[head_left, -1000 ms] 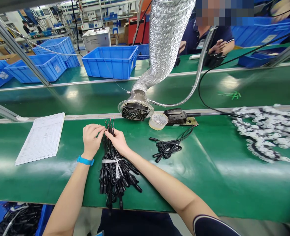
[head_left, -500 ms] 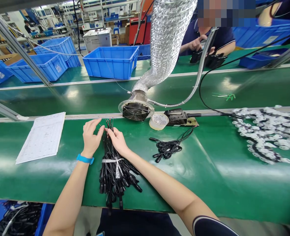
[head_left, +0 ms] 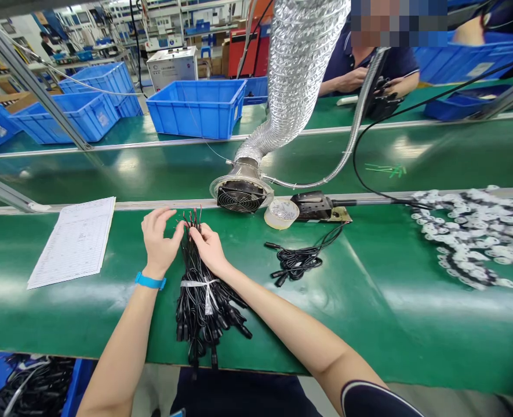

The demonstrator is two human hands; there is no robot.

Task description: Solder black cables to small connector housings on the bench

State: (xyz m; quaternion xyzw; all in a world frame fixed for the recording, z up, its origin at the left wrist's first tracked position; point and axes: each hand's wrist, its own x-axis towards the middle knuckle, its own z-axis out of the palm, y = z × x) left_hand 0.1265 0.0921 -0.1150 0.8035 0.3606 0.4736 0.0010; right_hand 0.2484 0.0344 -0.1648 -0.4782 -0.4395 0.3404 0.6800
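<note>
From the head: bundle of black cables (head_left: 202,301) at the lower middle of the frame, on the green table (head_left: 369,301), tied by a white band (head_left: 197,284). Left hand (head_left: 158,243) spread open beside the tips; right hand (head_left: 210,249) curled shut on them. Looks light, soft and floppy — best held at the band.
</note>
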